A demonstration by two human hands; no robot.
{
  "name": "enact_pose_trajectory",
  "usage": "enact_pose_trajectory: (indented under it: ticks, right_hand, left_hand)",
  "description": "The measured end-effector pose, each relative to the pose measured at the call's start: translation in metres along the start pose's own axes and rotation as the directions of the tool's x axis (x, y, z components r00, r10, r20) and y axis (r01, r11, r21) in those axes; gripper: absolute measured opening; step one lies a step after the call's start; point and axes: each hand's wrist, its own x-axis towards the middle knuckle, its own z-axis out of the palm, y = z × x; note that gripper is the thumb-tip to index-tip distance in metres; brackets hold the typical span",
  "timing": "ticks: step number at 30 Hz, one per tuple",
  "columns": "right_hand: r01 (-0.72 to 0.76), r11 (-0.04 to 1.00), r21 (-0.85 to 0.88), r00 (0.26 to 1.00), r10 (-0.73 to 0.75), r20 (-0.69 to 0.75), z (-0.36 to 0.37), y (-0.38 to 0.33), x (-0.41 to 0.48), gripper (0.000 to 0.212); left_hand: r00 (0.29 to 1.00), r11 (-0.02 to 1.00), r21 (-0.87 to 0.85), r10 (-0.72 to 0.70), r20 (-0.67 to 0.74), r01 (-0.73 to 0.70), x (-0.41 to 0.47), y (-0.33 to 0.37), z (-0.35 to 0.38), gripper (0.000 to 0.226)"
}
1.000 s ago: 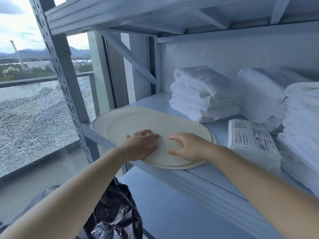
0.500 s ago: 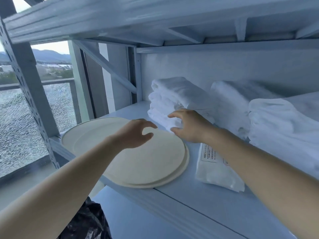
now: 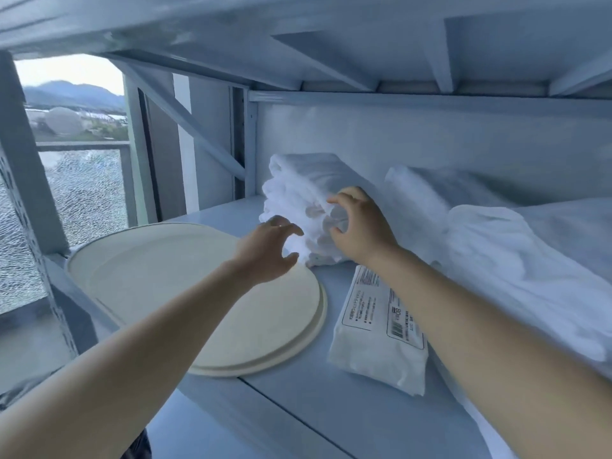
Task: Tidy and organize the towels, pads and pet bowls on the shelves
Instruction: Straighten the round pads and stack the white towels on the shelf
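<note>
A stack of folded white towels (image 3: 298, 190) stands at the back left of the grey shelf (image 3: 318, 409). My right hand (image 3: 359, 226) is at the stack's front face, fingers curled and apart, touching the folds. My left hand (image 3: 265, 253) hovers open at the stack's lower left corner, just above the far edge of two stacked cream oval pads (image 3: 185, 293) that lie flat on the shelf's left end. A white wrapped pack with a printed label (image 3: 381, 329) lies to the right of the pads. More white towels (image 3: 516, 260) are heaped to the right.
A grey shelf board (image 3: 298, 34) hangs low overhead. A diagonal brace (image 3: 185, 117) and an upright post (image 3: 29, 180) frame the left end. Behind them is a cracked glass railing (image 3: 82, 190). A lower shelf (image 3: 205, 429) shows below.
Both hands have left the cream pads and moved up and back to the towel stack. The view has shifted closer and rightward along the shelf.
</note>
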Motion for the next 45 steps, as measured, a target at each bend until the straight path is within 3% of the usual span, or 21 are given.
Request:
enact_pose_trajectory:
  ticks: [7,12,24,29,32,34,39,45]
  right_hand:
    - [-0.074,0.99,-0.117,0.995,0.081,0.055,0.004,0.027,0.013,0.067]
    - [-0.111,0.979,-0.17,0.987,0.128,0.092,0.013,0.039,0.021,0.073]
    - [-0.113,0.961,-0.252,0.977,0.154,0.15,0.028,0.046,0.038,0.083]
    - [-0.057,0.971,-0.233,0.976,0.104,0.192,0.039,0.036,0.045,0.079]
    - [-0.034,0.965,-0.262,0.972,0.092,0.216,0.043,0.036,0.045,0.075]
    - [-0.041,0.956,-0.291,0.977,0.1,0.188,0.044,0.038,0.046,0.07]
    - [-0.079,0.958,-0.276,0.98,0.126,0.156,0.05,0.036,0.048,0.064]
    - [-0.078,0.972,-0.22,0.974,0.121,0.19,0.047,0.032,0.046,0.065]
  left_hand:
    - [0.997,0.997,0.033,0.074,-0.023,-0.073,0.033,0.021,0.015,0.105]
    - [0.99,0.978,0.152,0.136,0.045,-0.141,0.044,0.021,0.041,0.125]
    - [0.956,0.944,0.155,0.292,0.017,-0.291,0.085,-0.029,0.044,0.107]
    - [0.974,0.938,0.269,0.227,-0.011,-0.216,0.094,-0.064,0.032,0.102]
    - [0.986,0.96,0.257,0.138,-0.089,-0.111,0.095,-0.083,0.032,0.109]
    - [0.975,0.956,0.269,0.161,-0.153,-0.116,0.092,-0.089,0.034,0.118]
    - [0.873,0.808,0.495,0.454,-0.177,-0.32,0.09,-0.067,0.036,0.132]
    - [0.906,0.747,0.61,0.409,-0.109,-0.263,0.096,-0.059,0.056,0.132]
